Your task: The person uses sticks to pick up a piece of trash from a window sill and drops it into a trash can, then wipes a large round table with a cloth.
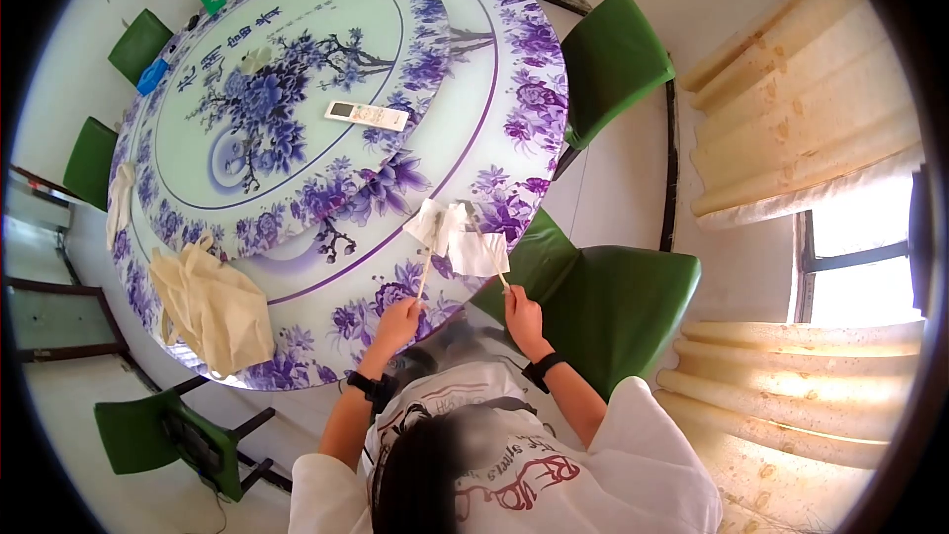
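My left hand [397, 322] is closed around the lower end of a thin pale stick [425, 275]. In my right hand [523, 312] is the end of a second thin stick [499, 271]. Both sticks point away from me and reach white, crumpled pieces of thin paper or tissue [457, 239] near the table's edge. How the sticks join the paper is too small to make out. The hands are apart, just in front of the round table [473, 163], which has purple flowers. A dark band circles each wrist.
On the turntable [297, 40] lies a white remote control [367, 116]. A beige cloth bag [213, 311] rests at the table's left edge. Green chairs surround the table, one [623, 307] close by my right arm. Curtains [801, 99] and a window [855, 257] are at the right.
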A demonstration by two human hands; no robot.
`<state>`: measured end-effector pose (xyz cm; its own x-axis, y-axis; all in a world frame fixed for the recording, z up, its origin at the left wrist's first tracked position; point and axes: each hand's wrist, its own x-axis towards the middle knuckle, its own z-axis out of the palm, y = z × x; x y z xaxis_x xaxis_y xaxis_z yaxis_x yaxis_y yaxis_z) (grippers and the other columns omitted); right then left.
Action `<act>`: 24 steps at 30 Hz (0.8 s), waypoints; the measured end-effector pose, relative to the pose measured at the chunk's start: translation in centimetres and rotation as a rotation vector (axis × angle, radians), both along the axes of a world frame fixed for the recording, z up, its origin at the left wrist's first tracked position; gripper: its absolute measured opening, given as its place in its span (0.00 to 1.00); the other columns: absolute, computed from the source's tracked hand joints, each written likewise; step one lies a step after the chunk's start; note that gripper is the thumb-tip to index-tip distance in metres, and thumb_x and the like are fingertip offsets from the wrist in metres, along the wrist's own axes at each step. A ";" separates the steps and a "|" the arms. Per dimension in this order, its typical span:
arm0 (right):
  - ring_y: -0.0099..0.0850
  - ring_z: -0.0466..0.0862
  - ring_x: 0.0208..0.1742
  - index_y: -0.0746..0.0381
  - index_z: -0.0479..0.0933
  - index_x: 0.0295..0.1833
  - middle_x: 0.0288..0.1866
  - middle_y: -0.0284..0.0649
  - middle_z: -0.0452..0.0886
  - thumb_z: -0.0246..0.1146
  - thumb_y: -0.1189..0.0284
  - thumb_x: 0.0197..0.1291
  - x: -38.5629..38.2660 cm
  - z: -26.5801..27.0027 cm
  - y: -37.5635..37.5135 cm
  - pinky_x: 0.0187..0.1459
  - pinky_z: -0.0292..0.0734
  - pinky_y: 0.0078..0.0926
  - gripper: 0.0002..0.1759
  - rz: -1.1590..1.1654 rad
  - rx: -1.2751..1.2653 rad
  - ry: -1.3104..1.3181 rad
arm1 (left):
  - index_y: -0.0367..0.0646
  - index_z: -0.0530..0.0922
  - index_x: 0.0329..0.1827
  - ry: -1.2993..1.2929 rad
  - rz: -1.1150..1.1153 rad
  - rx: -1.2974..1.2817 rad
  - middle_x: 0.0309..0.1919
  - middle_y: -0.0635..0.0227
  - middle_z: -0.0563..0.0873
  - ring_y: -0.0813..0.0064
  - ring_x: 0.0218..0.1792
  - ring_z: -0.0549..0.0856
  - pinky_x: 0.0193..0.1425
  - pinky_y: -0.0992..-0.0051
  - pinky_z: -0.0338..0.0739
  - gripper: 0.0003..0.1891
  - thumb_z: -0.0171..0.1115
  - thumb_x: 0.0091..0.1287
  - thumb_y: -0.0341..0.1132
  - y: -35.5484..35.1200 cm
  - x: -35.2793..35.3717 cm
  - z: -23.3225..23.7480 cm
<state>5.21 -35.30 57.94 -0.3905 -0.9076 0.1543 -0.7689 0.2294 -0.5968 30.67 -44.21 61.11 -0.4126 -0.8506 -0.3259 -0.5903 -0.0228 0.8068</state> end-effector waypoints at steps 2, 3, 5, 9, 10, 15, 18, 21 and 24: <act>0.51 0.77 0.20 0.60 0.71 0.41 0.18 0.51 0.75 0.57 0.70 0.63 0.3 0.0 0.1 0.21 0.71 0.45 0.05 0.034 0.025 0.010 | 0.39 0.81 0.39 0.007 -0.012 0.067 0.22 0.55 0.80 0.57 0.24 0.80 0.31 0.65 0.72 0.13 0.49 0.69 0.36 0.5 -0.4 -0.3; 0.51 0.77 0.20 0.60 0.71 0.41 0.18 0.51 0.75 0.57 0.70 0.63 0.6 -0.2 0.2 0.21 0.71 0.46 0.05 0.045 0.033 0.011 | 0.39 0.81 0.39 0.031 -0.007 0.062 0.22 0.55 0.80 0.56 0.24 0.80 0.30 0.65 0.72 0.12 0.49 0.69 0.36 0.9 -0.6 -0.7; 0.50 0.77 0.20 0.60 0.71 0.41 0.18 0.50 0.75 0.57 0.70 0.63 1.1 -0.6 0.1 0.21 0.71 0.45 0.06 0.070 0.036 0.013 | 0.39 0.80 0.39 0.079 0.007 0.051 0.21 0.55 0.80 0.56 0.23 0.80 0.29 0.65 0.72 0.12 0.49 0.69 0.35 1.5 -1.0 -1.6; 0.50 0.77 0.20 0.60 0.71 0.41 0.19 0.49 0.76 0.57 0.71 0.63 2.4 -0.9 -0.4 0.21 0.71 0.45 0.05 0.121 -0.001 -0.013 | 0.38 0.80 0.39 0.096 0.023 0.063 0.21 0.55 0.81 0.57 0.23 0.81 0.28 0.65 0.72 0.12 0.49 0.69 0.35 1.9 -1.8 -1.4; 0.50 0.77 0.20 0.60 0.71 0.41 0.19 0.49 0.76 0.57 0.71 0.63 2.6 -0.9 -0.6 0.21 0.71 0.45 0.05 0.132 -0.016 -0.028 | 0.38 0.80 0.39 0.088 0.020 0.059 0.22 0.55 0.81 0.57 0.23 0.82 0.28 0.65 0.72 0.12 0.49 0.69 0.35 1.9 -1.9 -1.3; 0.50 0.77 0.21 0.60 0.72 0.42 0.21 0.49 0.77 0.57 0.71 0.63 3.4 -0.1 -1.6 0.22 0.72 0.43 0.06 0.226 -0.103 0.000 | 0.40 0.81 0.40 0.096 0.021 0.122 0.21 0.56 0.81 0.61 0.22 0.81 0.26 0.66 0.70 0.12 0.49 0.69 0.35 1.6 -1.7 1.0; 0.50 0.78 0.21 0.61 0.72 0.42 0.20 0.50 0.76 0.58 0.71 0.62 3.8 1.0 -2.0 0.22 0.72 0.42 0.06 0.222 -0.077 0.004 | 0.41 0.81 0.41 0.095 0.047 0.084 0.19 0.57 0.79 0.63 0.20 0.79 0.25 0.67 0.69 0.12 0.49 0.69 0.35 1.5 -1.1 1.2; 0.49 0.77 0.21 0.62 0.73 0.41 0.19 0.50 0.76 0.59 0.72 0.61 4.0 2.7 -2.5 0.21 0.72 0.40 0.06 0.180 -0.090 -0.022 | 0.42 0.82 0.41 0.090 0.083 0.007 0.18 0.57 0.78 0.63 0.19 0.77 0.25 0.68 0.69 0.11 0.50 0.68 0.35 1.6 -0.3 0.8; 0.45 0.77 0.18 0.64 0.74 0.40 0.18 0.49 0.75 0.60 0.75 0.60 3.2 4.4 -2.9 0.20 0.71 0.35 0.05 0.094 -0.120 -0.091 | 0.42 0.82 0.41 0.087 0.091 -0.026 0.18 0.57 0.77 0.63 0.19 0.77 0.25 0.69 0.68 0.11 0.51 0.68 0.34 1.4 0.8 0.9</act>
<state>8.45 -38.16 62.33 -0.3219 -0.9180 0.2319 -0.7249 0.0814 -0.6840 31.49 -42.77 62.05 -0.3591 -0.8935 -0.2697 -0.5147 -0.0515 0.8558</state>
